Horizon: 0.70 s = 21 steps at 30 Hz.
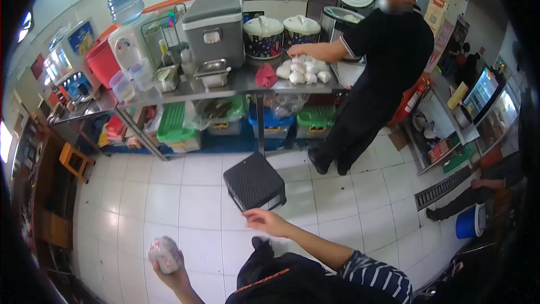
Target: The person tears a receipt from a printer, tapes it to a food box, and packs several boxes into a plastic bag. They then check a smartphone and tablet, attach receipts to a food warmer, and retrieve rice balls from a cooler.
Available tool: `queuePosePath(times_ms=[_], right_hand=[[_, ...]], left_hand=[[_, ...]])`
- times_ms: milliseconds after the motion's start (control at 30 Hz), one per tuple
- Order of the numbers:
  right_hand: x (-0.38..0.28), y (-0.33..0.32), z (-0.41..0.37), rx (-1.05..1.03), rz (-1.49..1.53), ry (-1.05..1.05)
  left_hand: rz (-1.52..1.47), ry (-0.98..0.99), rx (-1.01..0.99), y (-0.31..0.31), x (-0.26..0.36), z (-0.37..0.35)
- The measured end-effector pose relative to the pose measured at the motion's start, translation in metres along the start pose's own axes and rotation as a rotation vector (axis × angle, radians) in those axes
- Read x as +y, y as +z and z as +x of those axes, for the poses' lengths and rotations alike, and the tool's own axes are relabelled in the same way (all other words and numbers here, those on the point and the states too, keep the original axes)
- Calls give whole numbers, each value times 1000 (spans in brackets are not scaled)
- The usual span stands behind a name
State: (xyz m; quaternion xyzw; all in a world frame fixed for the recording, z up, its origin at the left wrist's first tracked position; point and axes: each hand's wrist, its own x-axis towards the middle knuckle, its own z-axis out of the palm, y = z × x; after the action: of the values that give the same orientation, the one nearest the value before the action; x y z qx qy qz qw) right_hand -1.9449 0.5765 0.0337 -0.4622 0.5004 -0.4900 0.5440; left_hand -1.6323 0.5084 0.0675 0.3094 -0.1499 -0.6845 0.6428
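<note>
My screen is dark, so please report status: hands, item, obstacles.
Left hand shut on wrapped ball. Right hand open, empty. Black stool just ahead; person in black at the table beyond.

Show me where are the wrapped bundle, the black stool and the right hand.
wrapped bundle (164,252): head view, middle of the wrap.
black stool (253,179): head view, its top surface.
right hand (269,220): head view, middle of the hand.
</note>
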Motion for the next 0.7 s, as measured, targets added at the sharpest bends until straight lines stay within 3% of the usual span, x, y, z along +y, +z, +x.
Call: queuePosePath(times_ms=[33, 67, 133, 200, 233, 267, 333, 433, 467, 500, 567, 600, 633, 700], right_hand=[[35, -26, 4, 238, -38, -13], [62, -58, -6, 332, 93, 100], [80, -102, -50, 772, 396, 322], [173, -133, -122, 1342, 199, 543], [209, -136, -167, 1598, 274, 627], [238, -145, -214, 1531, 246, 831], [181, -140, -209, 1631, 466, 1095], [197, -205, -168, 1591, 673, 661], [231, -250, -141, 1557, 533, 544], [203, -285, -77, 1566, 263, 490], [104, -353, 64, 1322, -52, 489], [62, -385, 140, 1180, 121, 109], [11, -405, 210, 1040, -41, -28], [-75, -446, 349, 961, -322, -174]], left_hand=[[9, -57, -46, 30, -14, 31], [17, -110, -96, 60, -28, 63], [42, -208, -201, 119, -65, 112], [-10, -326, -298, 170, -103, 154], [-41, -403, -275, 191, -117, 167], [-81, -443, -262, 207, -128, 179], [-141, -468, -300, 234, -147, 199], [-26, -444, -422, 241, -163, 252], [10, -406, -363, 247, -164, 268], [18, -388, -355, 249, -163, 287], [26, -369, -329, 250, -161, 327], [45, -332, -336, 254, -155, 342], [40, -303, -288, 245, -156, 364], [127, -267, -267, 244, -145, 399]])
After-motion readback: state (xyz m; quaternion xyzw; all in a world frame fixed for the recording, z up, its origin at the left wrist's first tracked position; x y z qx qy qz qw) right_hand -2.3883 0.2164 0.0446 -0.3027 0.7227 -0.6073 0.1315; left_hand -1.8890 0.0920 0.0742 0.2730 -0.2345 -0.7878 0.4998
